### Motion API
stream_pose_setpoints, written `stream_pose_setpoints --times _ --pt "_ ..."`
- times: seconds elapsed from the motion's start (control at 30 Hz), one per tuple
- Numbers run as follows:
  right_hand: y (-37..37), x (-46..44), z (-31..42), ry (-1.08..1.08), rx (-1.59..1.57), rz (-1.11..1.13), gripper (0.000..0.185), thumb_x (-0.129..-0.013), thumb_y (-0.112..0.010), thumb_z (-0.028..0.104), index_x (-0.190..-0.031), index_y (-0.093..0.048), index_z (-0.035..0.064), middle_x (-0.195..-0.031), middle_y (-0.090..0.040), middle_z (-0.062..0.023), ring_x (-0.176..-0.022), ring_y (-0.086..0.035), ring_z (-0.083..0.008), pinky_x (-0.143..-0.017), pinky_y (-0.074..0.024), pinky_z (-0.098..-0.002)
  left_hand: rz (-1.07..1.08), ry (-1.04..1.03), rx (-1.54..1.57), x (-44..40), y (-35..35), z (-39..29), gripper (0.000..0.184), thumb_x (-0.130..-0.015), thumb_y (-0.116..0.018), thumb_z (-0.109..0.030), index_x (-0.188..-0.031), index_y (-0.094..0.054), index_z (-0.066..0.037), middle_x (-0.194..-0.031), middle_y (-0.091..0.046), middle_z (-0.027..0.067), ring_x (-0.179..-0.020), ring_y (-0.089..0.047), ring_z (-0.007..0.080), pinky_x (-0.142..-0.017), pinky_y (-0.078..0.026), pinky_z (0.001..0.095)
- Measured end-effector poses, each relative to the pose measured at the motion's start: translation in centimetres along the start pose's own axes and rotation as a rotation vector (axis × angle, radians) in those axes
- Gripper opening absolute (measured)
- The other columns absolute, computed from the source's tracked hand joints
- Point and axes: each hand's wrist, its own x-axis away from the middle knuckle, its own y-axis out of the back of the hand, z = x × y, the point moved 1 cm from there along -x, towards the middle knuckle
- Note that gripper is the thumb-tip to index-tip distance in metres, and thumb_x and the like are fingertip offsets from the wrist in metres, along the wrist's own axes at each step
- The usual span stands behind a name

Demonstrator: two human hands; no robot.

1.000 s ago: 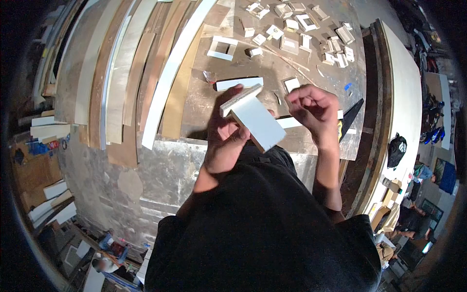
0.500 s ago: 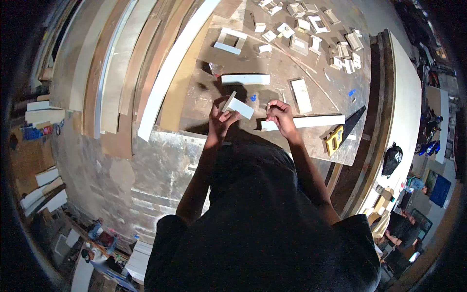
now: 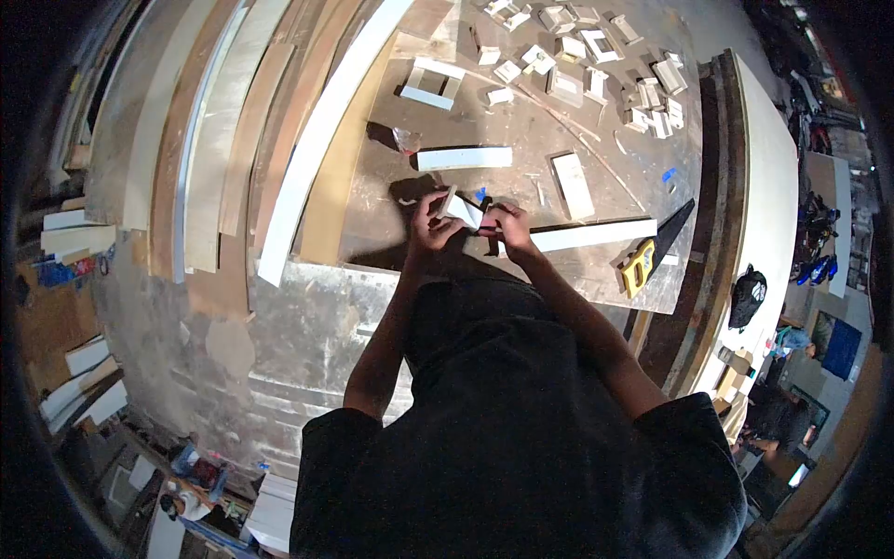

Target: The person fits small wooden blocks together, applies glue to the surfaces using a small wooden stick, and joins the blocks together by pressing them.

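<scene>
Over the worktable's near part, my left hand [image 3: 430,225] grips a small T-shaped wooden piece [image 3: 462,212] with a white face. My right hand [image 3: 507,228] is closed at the right end of that piece; what its fingers pinch, if anything, is too small to make out. Beyond the hands lies a short white-edged strip [image 3: 465,158]. A longer white strip [image 3: 593,235] runs right from beside my right hand. Farther right a pale wooden block [image 3: 572,186] lies flat on the table.
A handsaw with a yellow handle [image 3: 637,268] lies at the table's right edge. Small wooden frames and blocks [image 3: 565,86] are scattered at the back. Long boards [image 3: 200,140] lie on the left. A black cap [image 3: 748,296] rests on a pale surface at right. A person [image 3: 191,504] is at lower left.
My right hand has moved left, up to the wooden piece in my left hand. Both hands are now close together, lower over the table than a second ago.
</scene>
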Motion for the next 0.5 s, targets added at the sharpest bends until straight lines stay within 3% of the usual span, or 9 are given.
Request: stream_pose_setpoints --times 0.07,0.17,0.23,0.4,0.5 --pt "0.3 -0.4 -0.3 0.049 0.022 0.026 0.010 -0.084 -0.059 0.010 -0.090 -0.062 0.0029 -0.081 -0.061 -0.0061 -0.073 -0.063 -0.0174 -0.068 -0.0587 -0.0340 0.018 0.130 -0.002 0.2 -0.1 -0.2 0.058 -0.082 -0.073 -0.001 -0.133 -0.046 -0.005 -0.109 -0.062 0.0103 -0.098 -0.063 0.0192 -0.082 -0.053 0.0304" --pt "0.3 -0.8 -1.0 0.071 0.046 0.014 0.009 -0.082 -0.061 0.007 -0.088 -0.063 0.0018 -0.080 -0.062 -0.0066 -0.072 -0.063 -0.0173 -0.067 -0.0581 -0.0334 0.010 0.017 -0.127 0.0 -0.4 0.3 0.057 -0.082 -0.073 -0.001 -0.132 -0.048 -0.006 -0.109 -0.062 0.0101 -0.097 -0.063 0.0186 -0.082 -0.053 0.0305" --pt "0.6 -1.3 -1.5 0.126 0.013 -0.050 0.012 -0.084 -0.059 0.003 -0.091 -0.065 -0.0032 -0.079 -0.068 -0.0117 -0.065 -0.067 -0.0191 -0.060 -0.0562 -0.0313 0.022 0.044 -0.097 0.1 -0.4 0.4 0.057 -0.082 -0.075 -0.004 -0.132 -0.048 -0.007 -0.109 -0.062 0.0086 -0.094 -0.063 0.0164 -0.079 -0.052 0.0285" --pt "0.6 -1.2 -1.5 0.164 0.018 -0.062 0.012 -0.082 -0.059 0.001 -0.092 -0.065 -0.0029 -0.079 -0.068 -0.0103 -0.064 -0.066 -0.0177 -0.059 -0.0556 -0.0304 0.033 0.091 -0.275 0.3 -0.2 0.2 0.055 -0.082 -0.078 -0.012 -0.130 -0.051 -0.007 -0.098 -0.064 0.0060 -0.083 -0.063 0.0116 -0.073 -0.053 0.0270" --pt "0.7 -1.0 -1.6 0.151 0.035 -0.086 0.012 -0.082 -0.059 0.000 -0.092 -0.065 -0.0033 -0.080 -0.067 -0.0093 -0.064 -0.066 -0.0171 -0.059 -0.0553 -0.0299 0.057 0.139 -0.271 0.3 -0.1 0.0 0.061 -0.080 -0.081 -0.018 -0.132 -0.051 -0.007 -0.107 -0.063 0.0083 -0.087 -0.063 0.0149 -0.079 -0.052 0.0294"
